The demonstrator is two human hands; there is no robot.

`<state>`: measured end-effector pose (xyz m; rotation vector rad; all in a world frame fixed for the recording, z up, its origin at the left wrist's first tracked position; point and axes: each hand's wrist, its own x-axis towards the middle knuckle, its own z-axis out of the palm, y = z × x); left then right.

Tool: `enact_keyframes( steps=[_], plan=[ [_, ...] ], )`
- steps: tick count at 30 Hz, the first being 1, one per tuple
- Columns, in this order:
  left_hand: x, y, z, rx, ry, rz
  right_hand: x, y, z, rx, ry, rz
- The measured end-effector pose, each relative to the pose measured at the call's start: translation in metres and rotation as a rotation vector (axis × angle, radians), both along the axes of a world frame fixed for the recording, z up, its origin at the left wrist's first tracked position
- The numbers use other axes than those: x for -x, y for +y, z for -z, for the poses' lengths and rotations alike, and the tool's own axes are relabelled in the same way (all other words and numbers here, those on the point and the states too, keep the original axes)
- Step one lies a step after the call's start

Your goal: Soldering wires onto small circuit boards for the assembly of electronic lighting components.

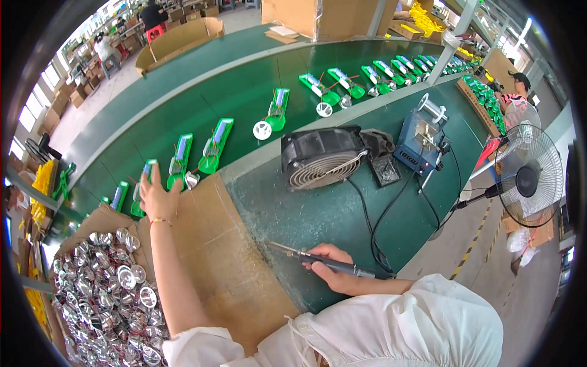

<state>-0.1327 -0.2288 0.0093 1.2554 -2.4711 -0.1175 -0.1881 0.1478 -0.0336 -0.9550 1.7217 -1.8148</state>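
My left hand (158, 199) reaches over the green belt, thumb and fingers apart, its fingertips at a green plastic housing (148, 165). Part of that housing is hidden behind the fingers, so I cannot tell whether they touch it. Closed around the dark handle of a soldering iron (293, 251), my right hand (333, 268) is low over the bench, the iron's tip pointing left. Just beyond my left hand, another green housing (181, 153) and a green housing with a silver reflector (216, 145) lie on the belt.
A carton of silver reflectors (107, 287) stands at my left, beside brown cardboard (214, 244). On the bench are a black fan (324, 159) and a blue soldering unit (422, 137) with cables. Several housings line the belt (238, 101). A pedestal fan (529, 180) and a person (516, 92) are at right.
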Motion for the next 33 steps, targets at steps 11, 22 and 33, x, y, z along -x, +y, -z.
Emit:
enact_keyframes(
  steps=[11, 22, 33],
  plan=[
    [0.017, -0.016, 0.034, 0.044, -0.197, 0.162, 0.001, 0.001, 0.005, 0.006, -0.076, -0.050],
    [-0.063, 0.137, 0.010, 0.036, -0.163, 0.153, 0.004, 0.002, 0.001, 0.068, -0.242, -0.002],
    [-0.195, 0.226, -0.017, 0.152, 0.183, 0.065, -0.001, 0.001, -0.001, 0.064, -0.148, 0.067]
  ],
)
